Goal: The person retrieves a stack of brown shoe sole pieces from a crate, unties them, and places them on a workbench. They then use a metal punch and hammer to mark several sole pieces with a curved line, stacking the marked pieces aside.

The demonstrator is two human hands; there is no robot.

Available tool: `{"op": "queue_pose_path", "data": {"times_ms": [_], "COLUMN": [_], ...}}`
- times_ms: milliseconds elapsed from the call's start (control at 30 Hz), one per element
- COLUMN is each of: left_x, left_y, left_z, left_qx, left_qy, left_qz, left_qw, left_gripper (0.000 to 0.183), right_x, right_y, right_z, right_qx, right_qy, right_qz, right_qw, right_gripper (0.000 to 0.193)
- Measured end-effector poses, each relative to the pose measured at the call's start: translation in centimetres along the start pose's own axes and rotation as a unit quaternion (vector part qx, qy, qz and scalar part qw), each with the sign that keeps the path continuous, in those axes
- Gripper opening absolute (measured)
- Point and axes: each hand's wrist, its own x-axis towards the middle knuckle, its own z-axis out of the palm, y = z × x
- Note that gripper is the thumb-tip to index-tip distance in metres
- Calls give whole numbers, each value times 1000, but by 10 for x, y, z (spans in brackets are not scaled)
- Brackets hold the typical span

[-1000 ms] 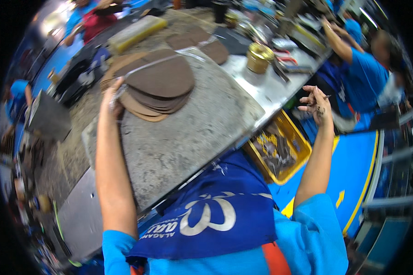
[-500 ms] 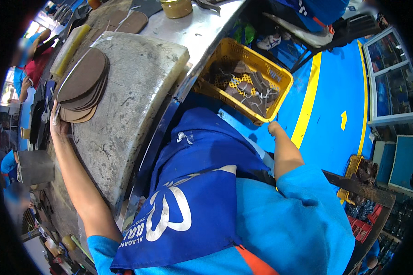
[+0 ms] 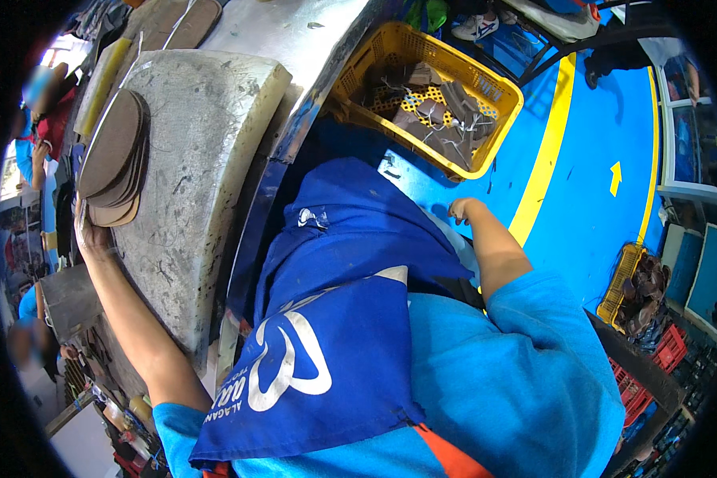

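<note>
On the left, a stack of brown insole-shaped pieces (image 3: 113, 151) lies fanned over a grey slab (image 3: 195, 135), its lighter bottom pieces showing at the near end. My left hand (image 3: 94, 233) is closed around that near end; its fingers run along the outer edge and are partly hidden. My right hand (image 3: 464, 209) is in the air beside my apron, just short of a yellow plastic crate (image 3: 406, 147). Its fingers are loosely bent and apart, with nothing seen in them. Inside the crate lie brown pieces (image 3: 446, 131) tied in bundles with white string.
A metal-topped workbench (image 3: 279, 24) runs along my left, with a yellowish bar (image 3: 103, 88) and more brown pieces (image 3: 195, 24) beyond the slab. The blue floor (image 3: 589, 151) has yellow lines. Another crate (image 3: 621, 287) stands at the right, and other people (image 3: 36, 159) are across the bench.
My view has shifted, so the crate sits higher and the slab further left. My right hand has come away from the crate's near corner. My left hand stays at the stack.
</note>
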Motion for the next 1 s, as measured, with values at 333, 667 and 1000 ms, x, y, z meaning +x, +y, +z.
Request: {"op": "queue_pose_path", "data": {"times_ms": [333,667,1000], "left_x": [8,4,-5], "left_y": [10,26,39], "left_z": [-28,-67,-62], "left_qx": [46,109,112], "left_qy": [-7,28,162], "left_qz": [19,14,47], "left_qw": [999,993,979], "left_gripper": [44,53,49], "right_x": [19,42,62], "right_y": [-7,-44,-11], "right_z": [8,-20,-100], "right_qx": [7,256,671], "right_qy": [-37,-111,-75], "right_qz": [-39,-177,-259], "right_qw": [999,944,691], "right_gripper": [14,15,18]}}
